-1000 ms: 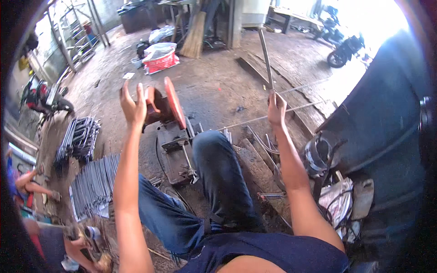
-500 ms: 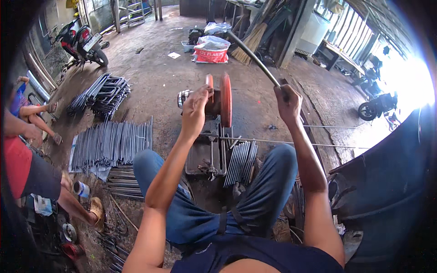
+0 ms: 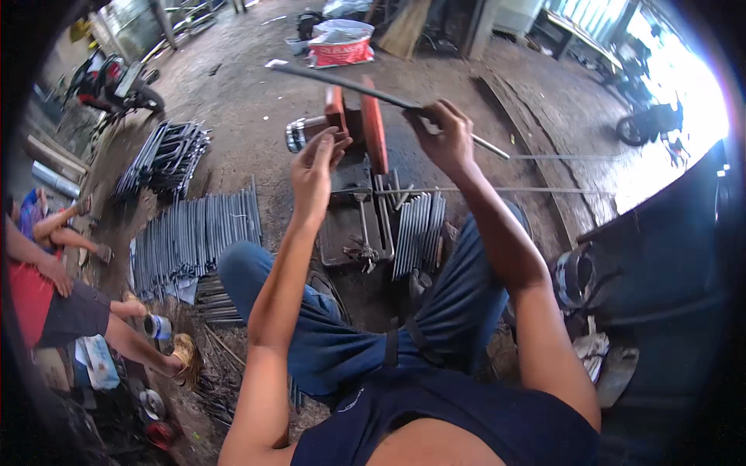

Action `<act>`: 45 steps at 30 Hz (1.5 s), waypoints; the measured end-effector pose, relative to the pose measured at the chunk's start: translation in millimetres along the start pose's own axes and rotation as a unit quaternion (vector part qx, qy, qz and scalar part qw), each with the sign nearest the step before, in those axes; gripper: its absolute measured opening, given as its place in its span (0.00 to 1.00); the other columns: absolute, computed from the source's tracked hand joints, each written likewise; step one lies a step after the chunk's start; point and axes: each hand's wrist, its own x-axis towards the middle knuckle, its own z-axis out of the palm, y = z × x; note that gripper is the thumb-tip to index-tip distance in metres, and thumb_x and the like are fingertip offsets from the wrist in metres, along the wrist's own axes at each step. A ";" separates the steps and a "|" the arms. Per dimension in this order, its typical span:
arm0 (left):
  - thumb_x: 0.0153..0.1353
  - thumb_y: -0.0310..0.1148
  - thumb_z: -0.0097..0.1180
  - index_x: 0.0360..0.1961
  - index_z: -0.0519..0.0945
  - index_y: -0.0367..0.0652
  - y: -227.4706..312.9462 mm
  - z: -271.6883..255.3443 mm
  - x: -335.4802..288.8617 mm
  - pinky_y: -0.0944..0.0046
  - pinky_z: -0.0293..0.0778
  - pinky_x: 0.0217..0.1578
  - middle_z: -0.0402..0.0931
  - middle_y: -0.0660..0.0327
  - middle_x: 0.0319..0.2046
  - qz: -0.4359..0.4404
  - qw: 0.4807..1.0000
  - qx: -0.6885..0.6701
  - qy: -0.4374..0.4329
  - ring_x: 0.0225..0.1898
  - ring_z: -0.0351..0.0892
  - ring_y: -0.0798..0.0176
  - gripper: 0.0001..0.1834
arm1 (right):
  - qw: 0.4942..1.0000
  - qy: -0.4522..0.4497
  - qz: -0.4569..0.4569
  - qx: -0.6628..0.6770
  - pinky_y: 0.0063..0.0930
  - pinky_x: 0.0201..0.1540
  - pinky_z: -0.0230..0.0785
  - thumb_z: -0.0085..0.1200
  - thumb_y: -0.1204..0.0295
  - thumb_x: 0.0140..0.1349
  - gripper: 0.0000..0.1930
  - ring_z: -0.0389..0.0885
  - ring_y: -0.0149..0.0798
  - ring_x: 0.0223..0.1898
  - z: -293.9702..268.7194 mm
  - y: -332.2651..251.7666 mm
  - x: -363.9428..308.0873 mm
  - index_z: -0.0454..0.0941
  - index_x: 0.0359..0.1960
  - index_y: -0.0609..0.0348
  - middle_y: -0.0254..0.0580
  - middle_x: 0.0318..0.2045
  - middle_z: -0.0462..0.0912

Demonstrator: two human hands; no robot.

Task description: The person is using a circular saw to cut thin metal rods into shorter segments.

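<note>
My right hand (image 3: pixel 447 140) grips a long metal rod (image 3: pixel 350 85), held slantwise above the machine with its far end to the upper left. A shorter stretch of the rod sticks out to the right of the hand. My left hand (image 3: pixel 315 175) is beside the red upright parts (image 3: pixel 374 128) of what looks like a cut-off saw, fingers bent and partly apart, holding nothing that I can see. The saw's base (image 3: pixel 334 237) stands on the floor between my knees. Another long rod (image 3: pixel 505 189) lies across its clamp and runs off to the right.
Short rods (image 3: pixel 420 229) lie right of the base. A larger stack of rods (image 3: pixel 198 237) and a pile of bent metal frames (image 3: pixel 163 159) lie left. A person in red (image 3: pixel 31 287) sits at the left edge. Motorbikes (image 3: pixel 116 89) and a red-white sack (image 3: pixel 340 46) stand farther off.
My right hand has moved left and lowered the rod from a steep slant to a nearly level one, its end swinging left over the saw. My left hand has shifted slightly left.
</note>
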 end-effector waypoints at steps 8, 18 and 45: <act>0.68 0.44 0.50 0.52 0.75 0.37 -0.5 7.1 -0.5 0.62 0.72 0.56 0.79 0.54 0.49 -0.079 0.964 -0.251 -0.032 0.54 0.77 0.59 0.22 | 0.989 -0.047 -0.126 -0.069 0.36 0.34 0.73 0.66 0.62 0.49 0.11 0.78 0.42 0.33 12.9 -5.2 -17.3 0.80 0.27 0.54 0.38 0.28 0.77; 0.68 0.35 0.50 0.46 0.73 0.31 -22.1 -17.3 6.3 0.58 0.78 0.54 0.80 0.50 0.44 -0.096 0.953 -0.285 0.039 0.50 0.79 0.54 0.16 | 0.979 -0.050 -0.174 -0.095 0.37 0.47 0.68 0.62 0.64 0.51 0.11 0.74 0.41 0.42 19.3 -30.5 -26.7 0.78 0.33 0.53 0.35 0.35 0.75; 0.72 0.27 0.33 0.48 0.69 0.20 -34.1 -78.5 28.9 0.56 0.80 0.53 0.76 0.42 0.46 -0.178 0.900 -0.388 0.090 0.51 0.78 0.48 0.17 | 0.800 -0.099 0.289 0.517 0.21 0.35 0.73 0.50 0.71 0.69 0.13 0.77 0.24 0.30 12.0 -57.9 -42.0 0.76 0.49 0.67 0.31 0.29 0.79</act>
